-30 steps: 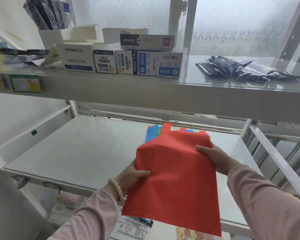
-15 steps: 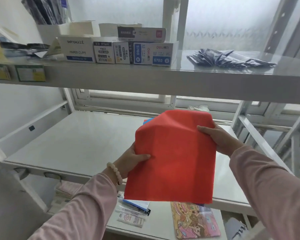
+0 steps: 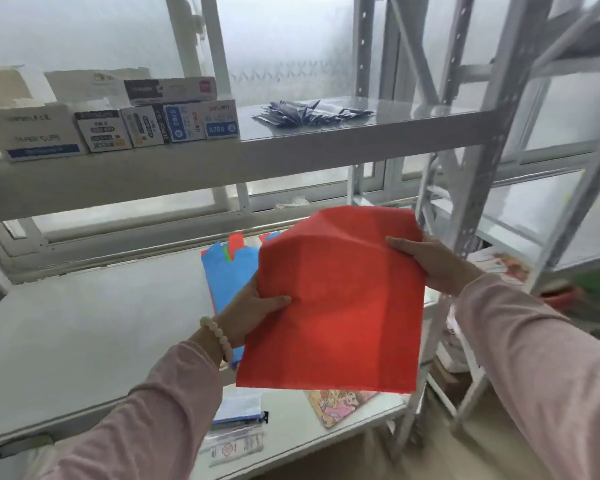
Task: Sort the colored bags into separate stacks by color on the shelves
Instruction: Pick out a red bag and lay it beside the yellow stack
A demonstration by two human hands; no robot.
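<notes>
A red bag [image 3: 340, 306] hangs in the air over the right end of the middle shelf [image 3: 84, 327]. My left hand [image 3: 253, 310] grips its left edge, thumb on the front. Its upper right edge is pinched by my right hand [image 3: 430, 261]. Behind the red bag a mixed pile lies flat on the shelf, with a blue bag [image 3: 226, 282] on top and slivers of green and red at its far end. Most of that pile is hidden by the red bag.
The upper shelf [image 3: 291, 147] carries stationery boxes [image 3: 153, 123] at left and dark blue packets [image 3: 312, 112] at right. A grey perforated upright [image 3: 478, 188] stands just right of my hands. The lower shelf holds a cartoon-printed item [image 3: 340, 403] and small packets [image 3: 236, 445].
The red bag has been lifted off the pile and carried up and to the right. The view has swung right, bringing the upright and the neighbouring rack in.
</notes>
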